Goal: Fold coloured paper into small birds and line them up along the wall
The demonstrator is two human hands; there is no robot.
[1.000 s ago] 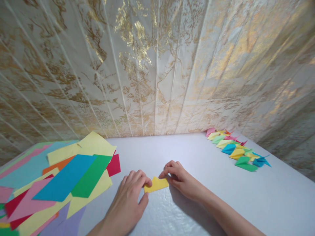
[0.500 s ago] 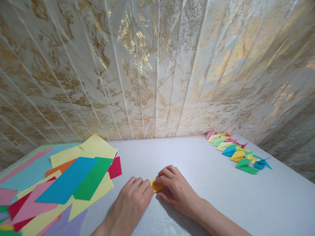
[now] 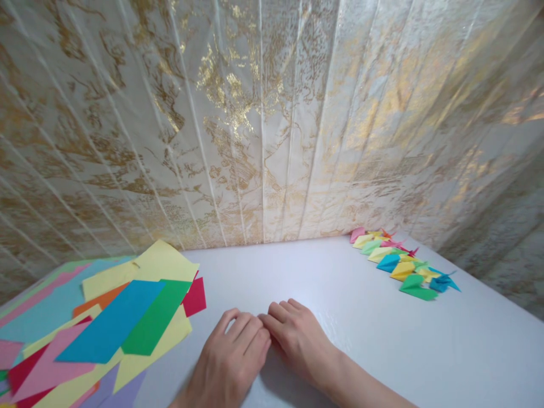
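My left hand [image 3: 236, 354] and my right hand [image 3: 300, 343] meet on the white table [image 3: 374, 351], fingertips touching, fingers curled and closed. The small folded yellow paper that showed between them half a second ago is now hidden behind the fingers. Left of my left hand lies a spread of coloured paper, with a blue sheet [image 3: 113, 320] and a green sheet [image 3: 157, 317] on top. A small red piece [image 3: 195, 296] sticks out at its right edge.
Folded paper figures stand in rows at the back right, among them a green one [image 3: 419, 288] and a blue one [image 3: 387, 262]. A white and gold patterned curtain [image 3: 238, 170] hangs behind the table. Pale yellow sheets [image 3: 164, 263] lie at the back left.
My hands have drawn closer together and now cover the yellow paper. The fingers of my right hand have curled in. The whole view has shifted slightly.
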